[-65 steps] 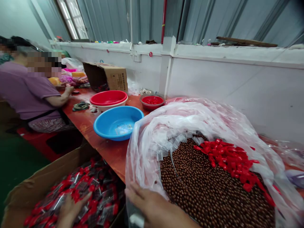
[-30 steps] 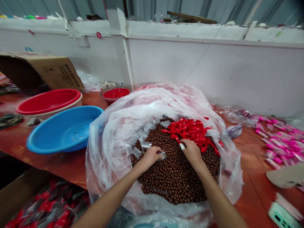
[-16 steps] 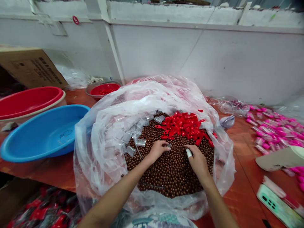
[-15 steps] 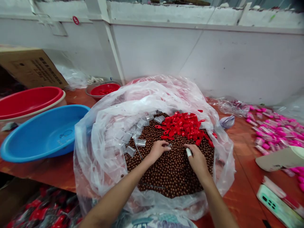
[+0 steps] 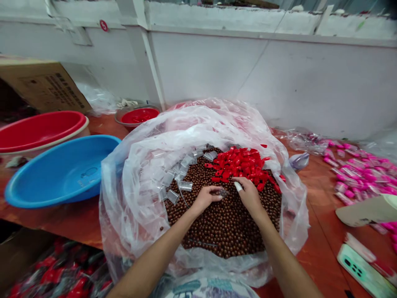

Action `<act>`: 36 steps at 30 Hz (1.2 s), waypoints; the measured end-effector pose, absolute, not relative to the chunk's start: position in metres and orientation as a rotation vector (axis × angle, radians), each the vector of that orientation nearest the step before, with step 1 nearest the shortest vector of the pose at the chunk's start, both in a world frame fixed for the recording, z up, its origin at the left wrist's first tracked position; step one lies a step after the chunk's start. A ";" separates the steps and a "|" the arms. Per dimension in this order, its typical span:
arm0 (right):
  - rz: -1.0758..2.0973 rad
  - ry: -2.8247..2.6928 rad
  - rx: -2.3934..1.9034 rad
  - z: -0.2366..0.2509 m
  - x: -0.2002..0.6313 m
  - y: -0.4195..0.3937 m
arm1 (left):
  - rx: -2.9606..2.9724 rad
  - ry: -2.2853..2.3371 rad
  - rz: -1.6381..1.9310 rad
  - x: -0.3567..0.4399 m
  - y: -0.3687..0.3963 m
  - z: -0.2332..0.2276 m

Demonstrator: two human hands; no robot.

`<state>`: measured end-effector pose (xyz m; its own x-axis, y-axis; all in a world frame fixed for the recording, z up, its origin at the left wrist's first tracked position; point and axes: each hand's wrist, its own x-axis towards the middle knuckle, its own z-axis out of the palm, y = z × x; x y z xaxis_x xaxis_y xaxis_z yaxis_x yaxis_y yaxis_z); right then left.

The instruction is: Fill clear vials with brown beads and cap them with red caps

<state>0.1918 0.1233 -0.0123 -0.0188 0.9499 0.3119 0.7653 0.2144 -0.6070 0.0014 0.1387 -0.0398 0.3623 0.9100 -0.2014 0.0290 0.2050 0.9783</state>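
Note:
A large clear plastic bag (image 5: pixel 136 182) lies open on the orange table, full of small brown beads (image 5: pixel 226 223). A pile of red caps (image 5: pixel 242 165) lies on the beads at the back, and clear small tubes (image 5: pixel 173 182) lie along the bag's left side. My left hand (image 5: pixel 206 198) rests on the beads, fingers closed around a clear tube (image 5: pixel 222 192). My right hand (image 5: pixel 248 196), with a white cover on one fingertip, reaches into the near edge of the red caps; I cannot tell whether it holds one.
A blue basin (image 5: pixel 58 171) and a red basin (image 5: pixel 37 130) stand at the left, a small red bowl (image 5: pixel 138 116) behind. A cardboard box (image 5: pixel 46 85) sits at far left. Pink-capped packets (image 5: pixel 359 169) and a phone (image 5: pixel 362 269) lie at right. A carton of red-capped packets (image 5: pixel 58 277) sits below.
My head turned from the floor carton to the bag. Both hands came onto the beads, and in the last half second my right hand moved forward to the red caps.

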 end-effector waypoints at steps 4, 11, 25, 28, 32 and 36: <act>0.314 -1.973 -1.514 -0.011 0.176 0.141 | 1.042 0.970 0.845 -0.015 0.126 -0.022; 0.213 -2.214 -1.469 -0.013 0.149 0.150 | 0.802 0.849 0.846 -0.039 0.102 0.002; 0.325 -2.085 -1.500 -0.021 0.156 0.125 | 0.815 0.810 0.903 -0.043 0.086 0.006; 0.600 -1.872 -1.407 -0.015 0.158 0.109 | 0.844 0.826 0.900 -0.043 0.083 0.003; 1.019 -1.541 -1.266 -0.001 0.158 0.083 | 0.889 0.839 0.872 -0.036 0.079 -0.001; 1.096 -1.424 -1.272 0.010 0.159 0.063 | 0.908 0.831 0.838 -0.026 0.074 -0.002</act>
